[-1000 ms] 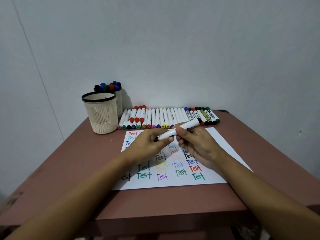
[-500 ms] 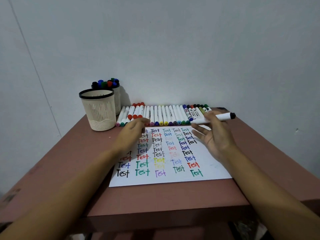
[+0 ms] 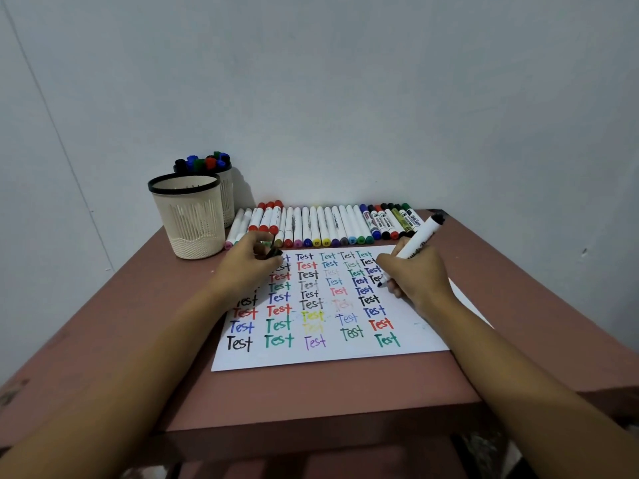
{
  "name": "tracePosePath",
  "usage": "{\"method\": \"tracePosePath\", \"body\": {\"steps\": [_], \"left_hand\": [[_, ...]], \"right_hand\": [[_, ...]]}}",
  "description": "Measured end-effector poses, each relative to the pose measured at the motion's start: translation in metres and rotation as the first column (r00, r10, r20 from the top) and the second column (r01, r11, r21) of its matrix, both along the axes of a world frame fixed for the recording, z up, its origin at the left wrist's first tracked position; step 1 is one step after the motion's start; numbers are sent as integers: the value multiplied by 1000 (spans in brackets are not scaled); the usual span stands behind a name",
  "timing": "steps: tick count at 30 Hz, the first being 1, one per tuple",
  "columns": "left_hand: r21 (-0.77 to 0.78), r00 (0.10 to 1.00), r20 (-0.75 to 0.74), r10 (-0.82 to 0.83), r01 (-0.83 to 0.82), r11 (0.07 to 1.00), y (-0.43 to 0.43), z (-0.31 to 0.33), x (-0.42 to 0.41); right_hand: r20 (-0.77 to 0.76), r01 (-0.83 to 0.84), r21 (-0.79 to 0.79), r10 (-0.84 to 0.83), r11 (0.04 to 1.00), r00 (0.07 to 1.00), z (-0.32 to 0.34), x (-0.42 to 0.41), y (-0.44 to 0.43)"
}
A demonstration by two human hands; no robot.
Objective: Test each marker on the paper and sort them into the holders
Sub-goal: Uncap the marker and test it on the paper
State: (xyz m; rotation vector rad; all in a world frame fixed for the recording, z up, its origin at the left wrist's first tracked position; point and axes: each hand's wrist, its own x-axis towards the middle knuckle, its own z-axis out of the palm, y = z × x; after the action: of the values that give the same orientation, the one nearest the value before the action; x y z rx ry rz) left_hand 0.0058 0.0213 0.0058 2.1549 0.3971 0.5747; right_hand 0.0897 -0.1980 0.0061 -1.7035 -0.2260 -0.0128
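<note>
Right hand (image 3: 413, 274) grip closed round white marker (image 3: 416, 240), tip on paper (image 3: 297, 356), left hand (image 3: 249, 267) pinching black cap (image 3: 273, 252)

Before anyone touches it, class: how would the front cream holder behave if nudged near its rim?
Probably light: the front holder has slotted walls and nothing shows above its rim. Being taller than wide, it may tip rather than slide if pushed high.

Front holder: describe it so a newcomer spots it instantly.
On the reddish-brown table, look to the far left corner, beside the row of markers. Two cream mesh cups with black rims stand there; the front holder is the nearer one. Unlike the rear holder, no caps stick up above its rim.
</note>
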Motion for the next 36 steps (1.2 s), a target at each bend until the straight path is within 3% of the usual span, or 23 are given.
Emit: {"method": "tracePosePath", "body": {"steps": [8, 12, 17, 25, 29, 36], "left_hand": [[22, 999, -31, 6, -6, 1000, 2, 0, 1], [25, 999, -35, -24, 25, 999, 2, 0, 1], [28, 999, -33, -35, 36, 999, 2, 0, 0], [35, 998, -30, -52, 53, 998, 1, 1, 1], [51, 998, -38, -48, 50, 997, 2, 1, 0], [48, 998, -35, -52, 54, 997, 2, 0, 0]], "right_hand": [[8, -45, -12, 45, 999, 999, -1, -2, 0], [31, 15, -43, -14, 999, 999, -1, -1, 2], [17, -12, 23, 11, 1000, 1000, 0, 0, 0], [46, 20, -106, -15, 994, 999, -3, 3, 2], [22, 56, 6, -56, 998, 998, -3, 4, 1], [75, 84, -96, -77, 992, 994, -7, 6, 2]]}}
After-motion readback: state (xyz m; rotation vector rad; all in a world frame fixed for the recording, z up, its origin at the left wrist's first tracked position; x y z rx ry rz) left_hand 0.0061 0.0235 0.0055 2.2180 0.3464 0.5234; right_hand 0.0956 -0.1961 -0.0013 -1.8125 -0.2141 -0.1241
